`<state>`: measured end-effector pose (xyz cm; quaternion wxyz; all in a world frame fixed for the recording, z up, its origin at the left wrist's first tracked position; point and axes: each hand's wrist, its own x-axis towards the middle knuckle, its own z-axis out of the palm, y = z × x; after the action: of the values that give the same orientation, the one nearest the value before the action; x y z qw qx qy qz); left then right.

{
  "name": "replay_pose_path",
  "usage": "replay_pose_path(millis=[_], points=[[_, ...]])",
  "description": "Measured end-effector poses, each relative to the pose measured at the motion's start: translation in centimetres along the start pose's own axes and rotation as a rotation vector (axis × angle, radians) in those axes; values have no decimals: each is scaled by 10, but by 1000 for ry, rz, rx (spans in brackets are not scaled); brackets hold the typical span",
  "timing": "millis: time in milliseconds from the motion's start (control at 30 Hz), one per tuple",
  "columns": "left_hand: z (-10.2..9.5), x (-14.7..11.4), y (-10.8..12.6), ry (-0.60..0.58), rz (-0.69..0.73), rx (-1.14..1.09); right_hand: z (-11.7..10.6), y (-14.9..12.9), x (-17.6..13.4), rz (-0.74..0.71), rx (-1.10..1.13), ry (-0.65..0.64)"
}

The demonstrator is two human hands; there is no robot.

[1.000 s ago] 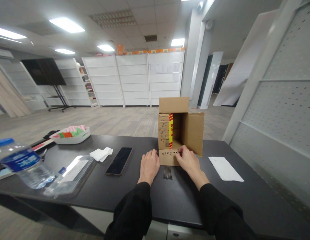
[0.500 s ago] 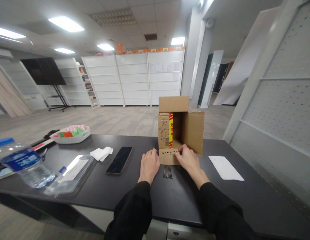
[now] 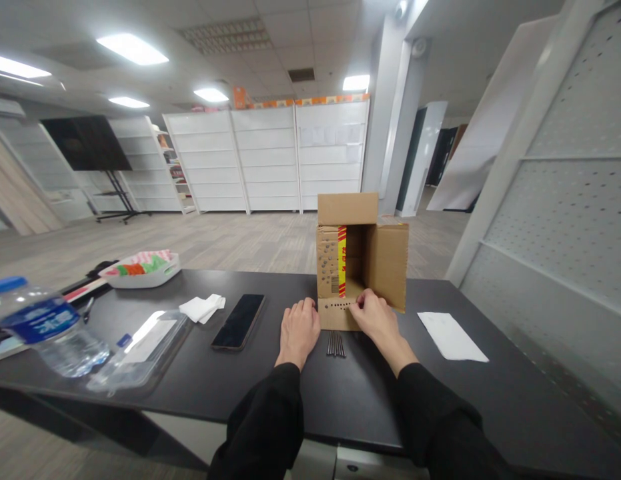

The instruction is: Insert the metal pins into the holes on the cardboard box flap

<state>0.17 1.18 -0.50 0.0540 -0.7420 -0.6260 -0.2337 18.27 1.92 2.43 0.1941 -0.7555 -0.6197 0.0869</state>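
A cardboard box stands on the dark table, its mouth facing me, with a yellow and red tape strip beside the opening. Along its lower front flap runs a row of small dark holes or dots. My right hand is at this flap, thumb and fingertips pinched together near the row's right end; what they hold is too small to make out. My left hand lies palm down on the table against the box's left side, holding nothing. Several long thin screws or nails lie side by side below the flap, between my hands.
Left of my hands lie a black phone, crumpled white tissue, a clear plastic case and a water bottle. A white basket with colourful contents sits farther back. Folded white paper lies at the right.
Hardly anything differs. My right hand's fingertips have shifted very slightly left along the flap; my left hand and the screws or nails stay in place.
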Motion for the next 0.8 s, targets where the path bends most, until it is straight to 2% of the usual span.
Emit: replay_pose_path(millis=[800], points=[[1,0,0,-4,0,-3,-15,-19,4,-49,-212,-38]])
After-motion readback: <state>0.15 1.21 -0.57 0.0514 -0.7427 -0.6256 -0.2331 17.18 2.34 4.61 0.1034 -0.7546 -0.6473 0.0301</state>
